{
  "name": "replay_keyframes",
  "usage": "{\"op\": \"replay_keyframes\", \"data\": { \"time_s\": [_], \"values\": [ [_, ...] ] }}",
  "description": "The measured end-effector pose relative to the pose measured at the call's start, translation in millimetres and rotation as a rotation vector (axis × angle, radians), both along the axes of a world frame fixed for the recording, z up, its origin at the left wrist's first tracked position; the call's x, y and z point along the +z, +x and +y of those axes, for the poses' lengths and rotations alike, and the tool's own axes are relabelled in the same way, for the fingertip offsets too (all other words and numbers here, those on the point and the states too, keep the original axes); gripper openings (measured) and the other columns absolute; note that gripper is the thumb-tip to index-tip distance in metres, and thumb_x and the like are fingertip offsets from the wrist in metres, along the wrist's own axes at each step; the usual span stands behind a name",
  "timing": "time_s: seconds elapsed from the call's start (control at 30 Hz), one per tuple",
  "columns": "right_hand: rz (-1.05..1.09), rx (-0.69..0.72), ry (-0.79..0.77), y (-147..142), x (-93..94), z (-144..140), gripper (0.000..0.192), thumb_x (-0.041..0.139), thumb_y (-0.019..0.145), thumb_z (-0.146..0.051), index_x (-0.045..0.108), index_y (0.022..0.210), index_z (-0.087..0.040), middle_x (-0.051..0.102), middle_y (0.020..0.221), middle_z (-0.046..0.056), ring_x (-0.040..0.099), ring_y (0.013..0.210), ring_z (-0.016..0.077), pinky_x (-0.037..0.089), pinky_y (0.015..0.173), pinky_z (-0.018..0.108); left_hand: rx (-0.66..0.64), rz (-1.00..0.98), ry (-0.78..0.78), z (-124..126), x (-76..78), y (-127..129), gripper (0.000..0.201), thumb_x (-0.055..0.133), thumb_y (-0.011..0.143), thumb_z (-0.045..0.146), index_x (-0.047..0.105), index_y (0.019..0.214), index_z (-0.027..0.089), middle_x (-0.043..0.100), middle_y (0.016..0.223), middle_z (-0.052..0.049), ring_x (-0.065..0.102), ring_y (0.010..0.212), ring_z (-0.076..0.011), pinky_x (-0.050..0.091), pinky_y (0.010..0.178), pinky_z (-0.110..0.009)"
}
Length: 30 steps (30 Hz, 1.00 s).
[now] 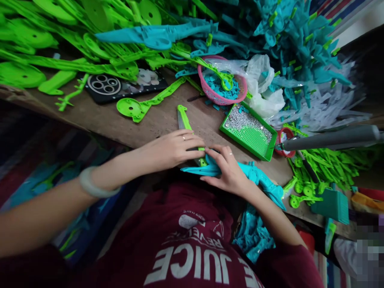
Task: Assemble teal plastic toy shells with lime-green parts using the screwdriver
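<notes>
At the table's front edge, my left hand (177, 149) lies over a long bright-green plastic part (186, 120), its fingers closed on it. The part's far end points up the table, and its near end shows beyond my fingertips. My right hand (225, 170) grips a blue moulded plastic part (255, 174) with a pointed end, thumb on the near side and fingers over the top. The fingertips of both hands meet where the green part crosses the blue one. My fingers hide how the two parts join.
Green parts (24, 74) and blue parts (300, 52) are heaped behind. A phone (126, 86), a pink basket (214, 96) of small blue pieces, a green tray (246, 150) of screws and a red basket (280, 152) stand nearby. A grey electric screwdriver (333, 138) juts in from the right.
</notes>
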State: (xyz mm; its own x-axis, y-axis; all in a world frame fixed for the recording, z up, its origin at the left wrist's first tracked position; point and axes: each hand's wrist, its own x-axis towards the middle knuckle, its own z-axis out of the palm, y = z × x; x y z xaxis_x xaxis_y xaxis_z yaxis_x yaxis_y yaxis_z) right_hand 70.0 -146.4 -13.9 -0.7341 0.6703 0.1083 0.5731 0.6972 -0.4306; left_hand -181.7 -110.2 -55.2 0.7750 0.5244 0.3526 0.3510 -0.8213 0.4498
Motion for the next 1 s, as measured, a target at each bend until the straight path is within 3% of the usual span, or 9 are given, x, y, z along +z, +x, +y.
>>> {"op": "replay_keyframes", "data": {
  "time_s": [0.17,0.37,0.53,0.63,0.77,0.93,1.0],
  "values": [
    [0.003,-0.007,0.102,2,10.3,-5,0.074,0.063,0.094,-0.042,0.026,0.154,-0.021,0.049,0.140,0.021,0.052,0.127,0.0341,0.049,0.104,0.056,-0.122,0.014,-0.049,19,11.7,5,0.035,0.049,0.093,0.009,0.071,0.111,0.029,0.068,0.134,-0.005,0.058,0.132,-0.0221,0.040,0.120,-0.043],
    [0.022,-0.081,0.077,3,24.2,5,0.071,0.062,0.093,-0.044,0.030,0.153,-0.024,0.052,0.141,0.019,0.053,0.132,0.0343,0.048,0.107,0.057,-0.081,-0.024,0.021,11,-10.9,2,0.042,0.046,0.094,0.009,0.066,0.127,0.026,0.068,0.133,-0.009,0.060,0.130,-0.0225,0.044,0.116,-0.040],
    [-0.230,0.009,0.009,-1,22.3,1,0.086,0.069,0.086,-0.054,0.032,0.153,-0.013,0.042,0.151,0.026,0.045,0.137,0.0395,0.046,0.109,0.060,-0.074,-0.004,0.110,8,-21.2,-2,0.038,0.048,0.093,0.008,0.068,0.123,0.021,0.066,0.136,-0.013,0.059,0.131,-0.0240,0.044,0.117,-0.042],
    [-0.326,-0.138,0.031,20,29.9,-8,0.085,0.071,0.086,-0.049,0.033,0.152,-0.011,0.048,0.144,0.025,0.048,0.130,0.0393,0.047,0.106,0.062,-0.090,0.012,0.109,7,-19.8,-4,0.043,0.047,0.092,0.006,0.066,0.128,0.020,0.062,0.141,-0.014,0.057,0.134,-0.0255,0.045,0.117,-0.044],
    [-0.471,-0.298,0.009,70,38.3,-21,0.062,0.071,0.088,-0.039,0.050,0.138,-0.009,0.057,0.128,0.023,0.052,0.116,0.0359,0.051,0.096,0.057,-0.139,0.009,0.166,7,-16.6,-6,0.055,0.040,0.084,0.001,0.063,0.131,0.015,0.058,0.147,-0.013,0.052,0.139,-0.0246,0.045,0.116,-0.044],
    [-0.358,-0.346,-0.024,103,15.8,-23,0.045,0.065,0.092,-0.044,0.061,0.123,-0.012,0.058,0.118,0.018,0.048,0.108,0.0300,0.048,0.096,0.052,-0.228,0.043,0.220,16,-6.8,-1,0.042,0.039,0.088,0.013,0.073,0.112,0.017,0.070,0.131,-0.009,0.065,0.122,-0.0240,0.054,0.106,-0.044],
    [-0.244,-0.361,-0.032,107,6.5,-19,0.039,0.066,0.090,-0.043,0.063,0.116,-0.014,0.058,0.115,0.015,0.048,0.106,0.0278,0.047,0.096,0.049,-0.152,-0.013,0.148,17,-3.0,2,0.037,0.041,0.088,0.020,0.076,0.103,0.021,0.075,0.120,-0.006,0.070,0.111,-0.0231,0.059,0.098,-0.041]
  ]
}}
